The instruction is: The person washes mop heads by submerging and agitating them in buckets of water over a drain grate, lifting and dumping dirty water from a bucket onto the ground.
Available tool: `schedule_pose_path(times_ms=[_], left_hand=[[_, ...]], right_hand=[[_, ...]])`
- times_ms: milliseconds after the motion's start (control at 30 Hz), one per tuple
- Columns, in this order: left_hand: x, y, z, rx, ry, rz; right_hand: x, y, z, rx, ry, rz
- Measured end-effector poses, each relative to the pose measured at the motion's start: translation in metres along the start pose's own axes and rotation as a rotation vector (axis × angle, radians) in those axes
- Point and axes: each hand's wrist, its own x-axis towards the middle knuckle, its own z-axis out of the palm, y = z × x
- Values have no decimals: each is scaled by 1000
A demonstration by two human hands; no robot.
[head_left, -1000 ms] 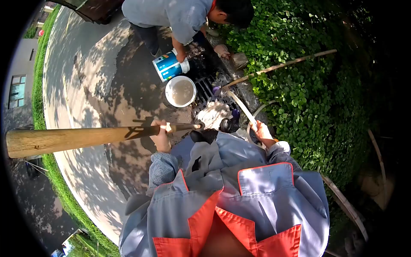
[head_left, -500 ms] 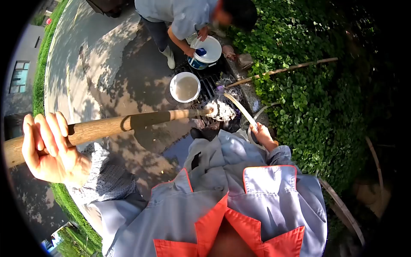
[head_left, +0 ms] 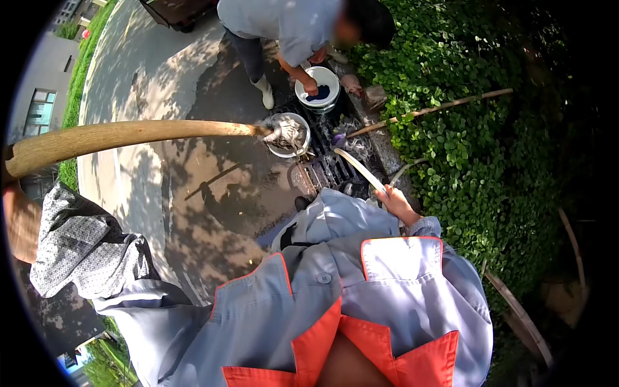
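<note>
My left hand [head_left: 20, 222] is at the left edge, blurred and partly cut off, closed at the end of a thick wooden mop handle. The mop's grey-white string head [head_left: 289, 134] is inside a white bucket [head_left: 305, 152] beside the drain grate. My right hand [head_left: 398, 205] is closed around a pale hose [head_left: 361, 169], whose end points toward the grate. Near that end, a second mop with a purple socket [head_left: 339, 140] lies with its strands at the grate's edge.
A co-worker [head_left: 284, 26] bends over another white bucket [head_left: 330, 79], one hand inside with dark blue cloth. The drain grate [head_left: 329, 173] lies beside a stone curb and leafy hedge [head_left: 477, 155]. A thin stick [head_left: 445, 109] leans over the leaves. Wet pavement [head_left: 225, 187] stretches left.
The mop head has moved from the grate up and left into the white bucket. My left hand has shifted to the left edge. The co-worker's hand has reached deeper into the other bucket.
</note>
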Motion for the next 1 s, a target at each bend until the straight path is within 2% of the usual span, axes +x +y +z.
schedule_pose_path(times_ms=[100, 133, 233, 267, 300, 400, 467, 567, 633, 700, 800, 833, 900, 1000], left_hand=[[-21, -89, 4, 33, 134, -55], [-45, -126, 26, 9, 243, -57], [-102, -236, 10, 118, 358, -113], [-122, -266, 9, 192, 471, -206], [-139, -290, 4, 128, 471, -259], [-188, -350, -14, 255, 439, -413], [-226, -384, -19, 239, 519, -494], [-263, -400, -24, 321, 506, -524], [-273, -388, -12, 420, 504, -526], [-284, -387, -13, 447, 558, -616], [-293, -384, -16, 426, 597, -640], [-296, -383, -18, 416, 650, -689], [-303, -385, -25, 393, 658, -639], [-300, -389, -36, 433, 699, -644]], right_hand=[[12, -18, -4, 8, -47, 51], [15, -26, -4, 18, -52, 61], [26, -34, -2, 34, -46, 36], [31, -39, -2, 50, -42, 19], [36, -43, -2, 68, -39, 1], [44, -65, -13, 104, 1, -31], [60, -77, -19, 112, 31, -56], [83, -96, -32, 121, 105, -154], [107, -98, -31, 198, 136, -133], [129, -111, -39, 132, 171, -101], [158, -118, -39, 289, 222, -187], [166, -122, -38, 291, 227, -140], [182, -132, -37, 289, 229, -46], [207, -130, -25, 221, 197, -21]])
